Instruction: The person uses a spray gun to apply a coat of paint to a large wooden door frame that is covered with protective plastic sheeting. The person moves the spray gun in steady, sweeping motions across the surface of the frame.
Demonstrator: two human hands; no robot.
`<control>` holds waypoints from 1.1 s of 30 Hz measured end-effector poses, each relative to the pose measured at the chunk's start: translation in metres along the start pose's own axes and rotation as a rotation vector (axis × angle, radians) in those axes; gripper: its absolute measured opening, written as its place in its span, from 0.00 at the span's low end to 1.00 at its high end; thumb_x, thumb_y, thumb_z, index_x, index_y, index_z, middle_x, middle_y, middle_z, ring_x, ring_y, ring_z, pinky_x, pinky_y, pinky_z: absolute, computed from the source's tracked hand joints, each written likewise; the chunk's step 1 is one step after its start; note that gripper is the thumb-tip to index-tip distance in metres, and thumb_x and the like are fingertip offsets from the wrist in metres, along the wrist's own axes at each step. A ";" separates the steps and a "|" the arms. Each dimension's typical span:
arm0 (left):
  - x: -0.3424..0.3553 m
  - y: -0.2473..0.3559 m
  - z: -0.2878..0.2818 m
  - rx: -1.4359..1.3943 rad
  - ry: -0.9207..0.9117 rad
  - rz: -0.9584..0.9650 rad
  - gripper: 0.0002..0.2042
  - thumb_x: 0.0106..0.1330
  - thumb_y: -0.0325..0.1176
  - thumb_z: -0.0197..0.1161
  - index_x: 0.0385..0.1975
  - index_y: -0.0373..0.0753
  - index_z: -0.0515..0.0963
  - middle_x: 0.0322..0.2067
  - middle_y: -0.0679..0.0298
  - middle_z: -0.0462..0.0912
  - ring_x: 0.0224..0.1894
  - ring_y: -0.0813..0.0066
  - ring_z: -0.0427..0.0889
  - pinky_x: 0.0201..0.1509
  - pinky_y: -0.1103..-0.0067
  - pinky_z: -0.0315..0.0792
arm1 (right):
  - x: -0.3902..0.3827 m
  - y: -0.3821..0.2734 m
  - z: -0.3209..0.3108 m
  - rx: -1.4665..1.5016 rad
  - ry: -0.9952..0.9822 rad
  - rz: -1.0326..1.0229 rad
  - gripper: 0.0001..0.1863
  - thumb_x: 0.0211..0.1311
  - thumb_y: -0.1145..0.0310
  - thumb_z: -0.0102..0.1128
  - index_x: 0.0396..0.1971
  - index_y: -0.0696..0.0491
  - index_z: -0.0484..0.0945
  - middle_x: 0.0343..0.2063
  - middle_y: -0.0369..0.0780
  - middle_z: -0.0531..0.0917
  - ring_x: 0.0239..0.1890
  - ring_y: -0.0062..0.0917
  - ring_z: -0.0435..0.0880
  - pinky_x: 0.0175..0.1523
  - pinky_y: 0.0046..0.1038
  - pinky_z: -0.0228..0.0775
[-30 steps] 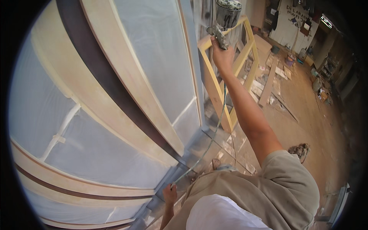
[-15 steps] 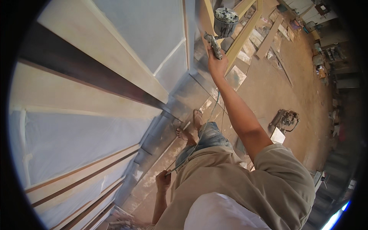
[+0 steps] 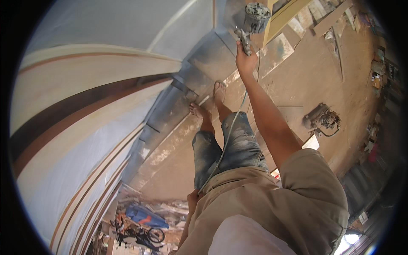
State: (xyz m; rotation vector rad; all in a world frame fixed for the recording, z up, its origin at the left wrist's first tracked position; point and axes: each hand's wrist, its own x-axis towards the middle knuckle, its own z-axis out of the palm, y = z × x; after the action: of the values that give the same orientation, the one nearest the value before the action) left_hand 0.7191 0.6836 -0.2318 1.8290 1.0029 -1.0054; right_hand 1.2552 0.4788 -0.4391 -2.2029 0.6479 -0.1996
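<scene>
My right hand [image 3: 246, 59] grips a paint-spattered spray gun [image 3: 243, 37] topped by a dark grey cup [image 3: 257, 19], held out near the upper middle of the view. A thin greenish hose [image 3: 229, 140] runs from the gun down across my legs. At my waist my left hand [image 3: 194, 199] is closed on that hose, partly hidden by my shirt. On my left stands a large panel with pale wooden bands [image 3: 46, 102], a dark brown stripe [image 3: 59, 104] and whitish masking sheet [image 3: 55, 187]; neither hand visibly touches it.
Yellowish wooden frame pieces [image 3: 284, 19] and loose boards [image 3: 331, 17] lie at the upper right. A compressor [image 3: 318, 119] sits on the dusty floor to my right, with assorted clutter along the right rim. A motorbike [image 3: 140, 233] and blue cloth [image 3: 144, 216] are behind me.
The view has tipped down and turned, showing my feet, the floor behind me and more compressor. The gun stays held out high in frame; my left hand is drawn in closer to my waist.
</scene>
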 end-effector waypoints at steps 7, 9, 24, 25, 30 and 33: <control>-0.007 0.010 0.042 0.110 0.032 -0.122 0.15 0.62 0.39 0.61 0.22 0.32 0.78 0.17 0.43 0.76 0.20 0.48 0.79 0.25 0.62 0.69 | 0.023 0.100 0.069 -0.103 -0.048 0.094 0.24 0.59 0.47 0.70 0.33 0.57 0.85 0.27 0.52 0.85 0.33 0.50 0.85 0.40 0.43 0.74; -0.012 0.018 0.047 0.089 0.072 -0.117 0.15 0.63 0.39 0.61 0.21 0.31 0.78 0.16 0.43 0.74 0.17 0.50 0.78 0.24 0.62 0.68 | 0.026 0.123 0.085 -0.148 -0.055 0.124 0.25 0.58 0.46 0.70 0.33 0.57 0.85 0.28 0.52 0.85 0.34 0.51 0.85 0.41 0.45 0.74; 0.016 0.004 0.015 -0.009 0.108 -0.158 0.17 0.64 0.41 0.62 0.22 0.32 0.79 0.14 0.46 0.70 0.17 0.74 0.70 0.24 0.66 0.67 | 0.008 0.068 0.094 -0.168 -0.048 0.150 0.28 0.57 0.40 0.66 0.36 0.54 0.84 0.29 0.55 0.85 0.39 0.55 0.84 0.44 0.50 0.73; 0.022 0.000 0.006 0.009 0.079 -0.155 0.17 0.64 0.42 0.62 0.22 0.32 0.80 0.15 0.46 0.71 0.17 0.73 0.71 0.25 0.66 0.68 | 0.004 0.047 0.084 -0.131 -0.033 0.136 0.27 0.57 0.41 0.66 0.36 0.54 0.83 0.29 0.55 0.84 0.39 0.56 0.83 0.44 0.50 0.72; 0.052 -0.017 -0.052 0.073 0.051 0.018 0.18 0.63 0.45 0.63 0.25 0.32 0.82 0.16 0.46 0.75 0.17 0.63 0.75 0.26 0.66 0.69 | -0.030 -0.068 0.017 0.016 0.045 0.083 0.26 0.57 0.43 0.67 0.36 0.54 0.83 0.27 0.56 0.83 0.37 0.56 0.82 0.42 0.51 0.71; 0.069 -0.016 -0.089 -0.002 0.058 0.165 0.18 0.64 0.46 0.62 0.25 0.34 0.82 0.17 0.46 0.76 0.19 0.58 0.77 0.28 0.65 0.70 | -0.054 -0.138 -0.031 0.042 0.137 0.006 0.24 0.58 0.45 0.69 0.34 0.54 0.84 0.27 0.53 0.83 0.36 0.53 0.83 0.40 0.46 0.71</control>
State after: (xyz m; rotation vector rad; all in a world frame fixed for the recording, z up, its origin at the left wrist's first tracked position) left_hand 0.7529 0.7868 -0.2656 1.9144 0.8705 -0.8559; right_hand 1.2518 0.5603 -0.3113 -2.1598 0.7192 -0.3609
